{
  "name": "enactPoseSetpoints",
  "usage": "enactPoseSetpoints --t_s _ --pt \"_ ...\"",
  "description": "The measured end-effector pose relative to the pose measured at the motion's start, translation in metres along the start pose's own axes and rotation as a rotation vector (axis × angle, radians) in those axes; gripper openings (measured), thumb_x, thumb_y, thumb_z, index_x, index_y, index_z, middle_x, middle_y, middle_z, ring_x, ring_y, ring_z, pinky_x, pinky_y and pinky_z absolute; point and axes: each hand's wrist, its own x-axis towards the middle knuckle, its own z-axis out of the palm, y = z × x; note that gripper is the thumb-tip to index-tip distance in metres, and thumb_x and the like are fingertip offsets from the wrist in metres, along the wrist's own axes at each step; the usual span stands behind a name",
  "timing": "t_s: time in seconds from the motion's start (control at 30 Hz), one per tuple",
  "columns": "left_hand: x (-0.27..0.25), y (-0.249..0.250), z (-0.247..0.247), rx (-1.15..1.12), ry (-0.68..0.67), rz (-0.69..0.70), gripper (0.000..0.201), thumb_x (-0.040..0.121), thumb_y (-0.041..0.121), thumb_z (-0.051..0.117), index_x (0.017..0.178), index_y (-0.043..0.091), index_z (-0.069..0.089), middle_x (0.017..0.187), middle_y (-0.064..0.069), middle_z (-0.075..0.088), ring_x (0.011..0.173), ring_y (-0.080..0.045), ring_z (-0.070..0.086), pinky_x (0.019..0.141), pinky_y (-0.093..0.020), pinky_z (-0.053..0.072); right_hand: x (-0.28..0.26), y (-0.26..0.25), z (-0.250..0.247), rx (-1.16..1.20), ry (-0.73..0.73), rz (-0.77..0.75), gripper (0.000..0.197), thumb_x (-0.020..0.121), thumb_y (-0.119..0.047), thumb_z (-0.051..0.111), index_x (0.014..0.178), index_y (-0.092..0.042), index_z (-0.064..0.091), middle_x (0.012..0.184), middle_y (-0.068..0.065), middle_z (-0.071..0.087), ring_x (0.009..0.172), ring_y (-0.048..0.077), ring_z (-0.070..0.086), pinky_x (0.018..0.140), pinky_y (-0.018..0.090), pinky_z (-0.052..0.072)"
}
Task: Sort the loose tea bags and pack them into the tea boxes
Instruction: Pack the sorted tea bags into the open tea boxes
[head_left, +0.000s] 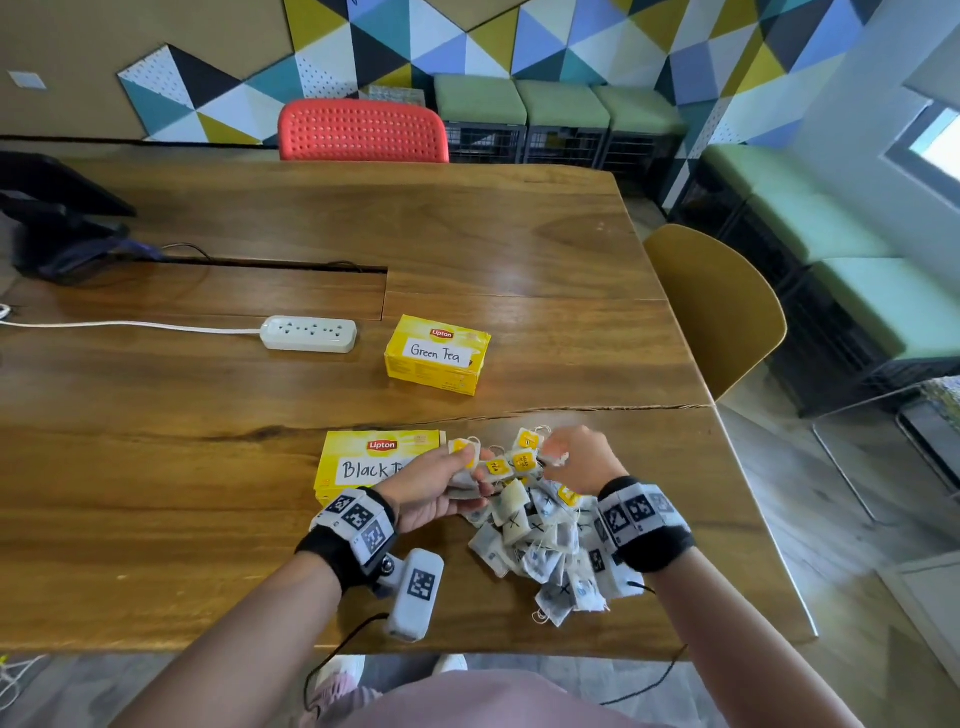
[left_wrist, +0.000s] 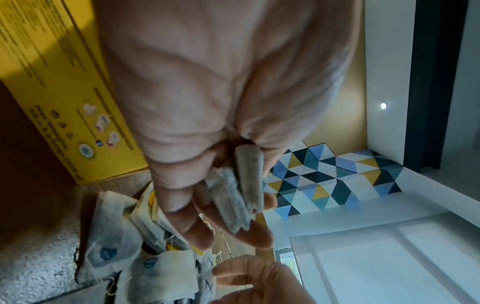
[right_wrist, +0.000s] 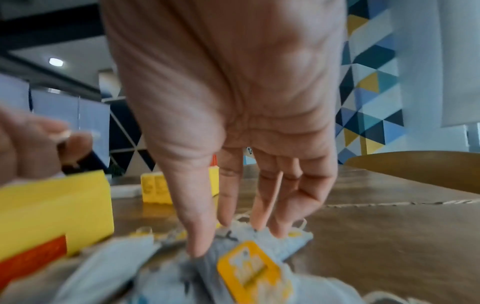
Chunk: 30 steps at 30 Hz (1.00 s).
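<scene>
Left hand (left_wrist: 207, 123) pinches a few flat white paper tea bags (left_wrist: 239, 191), stacking one sort. Right hand (right_wrist: 233, 123), fingers spread, picks at the loose pile (head_left: 545, 540) beneath it on the wooden counter (head_left: 156, 493). Yellow "Black Tea" box (head_left: 363, 462) beside left hand, "Green Tea" box (head_left: 436, 356) beyond both hands.

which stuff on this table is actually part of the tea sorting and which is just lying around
Part of the job:
- pile of loose tea bags
- Black Tea box
- Green Tea box
- tea bags held in the left hand

Just lying about:
- power strip
- black bag
</scene>
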Motion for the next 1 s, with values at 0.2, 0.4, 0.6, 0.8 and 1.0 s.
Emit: enactPoseSetpoints --t_s 0.2,0.4,0.6,0.8,1.0 --pt "0.001 -0.001 0.002 0.048 -0.028 0.012 0.027 0.104 0.022 0.036 0.108 0.007 0.058 0.083 -0.004 0.064 0.09 -0.024 0.065 0.082 -0.034 0.052 0.001 0.022 0.029 -0.109 -0.011 0.122 0.036 0.082 -0.022 0.074 0.113 -0.01 0.061 0.118 0.008 0.061 0.108 0.023 0.057 0.081 0.025 0.045" --pt "0.004 0.001 0.006 0.031 -0.03 -0.005 0.024 0.103 0.021 0.04 0.109 0.007 0.058 0.076 -0.004 0.061 0.08 -0.021 0.062 0.091 -0.041 0.049 0.007 0.032 0.026 -0.008 0.02 0.16 0.017 0.078 -0.021 0.076 0.089 -0.013 0.067 0.086 -0.004 0.058 0.08 0.013 0.051 0.052 0.014 0.032" --pt "0.007 0.001 0.01 0.017 0.006 0.005 0.024 0.103 0.021 0.04 0.108 0.007 0.058 0.074 -0.003 0.059 0.076 -0.018 0.061 0.081 -0.035 0.052 0.0 0.05 0.03 0.175 -0.002 0.302 0.047 0.065 -0.018 0.086 0.103 -0.011 0.061 0.101 0.003 0.06 0.099 0.02 0.059 0.084 0.03 0.053" --pt "0.01 0.0 0.007 -0.004 0.009 -0.01 0.024 0.103 0.022 0.04 0.108 0.008 0.059 0.077 -0.003 0.057 0.072 -0.016 0.061 0.078 -0.035 0.053 -0.01 0.055 0.025 0.279 0.155 0.202 0.025 0.074 -0.021 0.081 0.064 -0.021 0.059 0.064 -0.007 0.058 0.069 0.014 0.056 0.056 0.014 0.042" --pt "0.015 0.006 0.012 0.078 0.093 0.02 0.026 0.103 0.026 0.038 0.102 0.01 0.06 0.084 -0.005 0.057 0.077 -0.015 0.06 0.072 -0.03 0.05 -0.022 0.033 -0.009 0.393 0.091 -0.158 0.014 0.082 -0.024 0.075 0.091 -0.014 0.074 0.082 -0.004 0.072 0.079 0.013 0.068 0.078 0.03 0.056"
